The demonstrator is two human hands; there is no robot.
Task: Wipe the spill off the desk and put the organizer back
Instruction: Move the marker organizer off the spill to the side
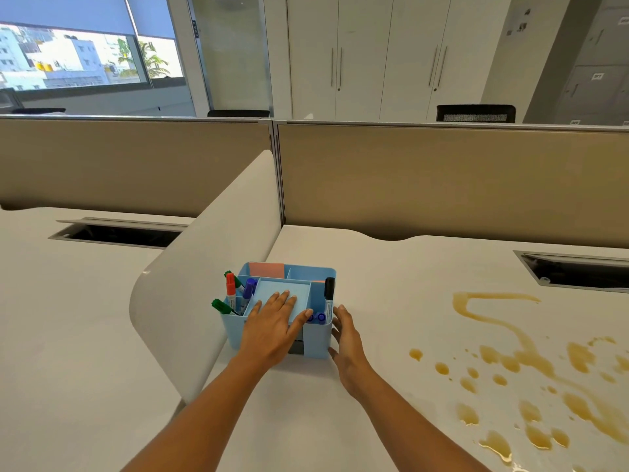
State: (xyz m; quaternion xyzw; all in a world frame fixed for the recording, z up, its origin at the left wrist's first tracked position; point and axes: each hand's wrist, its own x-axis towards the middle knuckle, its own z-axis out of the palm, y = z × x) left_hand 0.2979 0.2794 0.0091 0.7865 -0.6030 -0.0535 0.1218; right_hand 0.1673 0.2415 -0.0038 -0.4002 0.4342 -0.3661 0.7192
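A light blue desk organizer (pixel 318 338) stands on the white desk (pixel 391 301), tight against the curved side divider. It holds red, green, purple and black markers and a pink pad. My left hand (pixel 272 327) lies flat over its front and top, fingers spread on the middle compartment. My right hand (pixel 349 342) rests against its right wall, fingers apart. A brown liquid spill (pixel 531 373) of streaks and several drops covers the desk to the right, apart from the organizer. No cloth is in view.
A white curved divider (pixel 211 267) separates this desk from the left one. Beige partition panels (pixel 442 178) close the back. Open cable hatches sit at the back right (pixel 578 270) and on the left desk (pixel 119 233).
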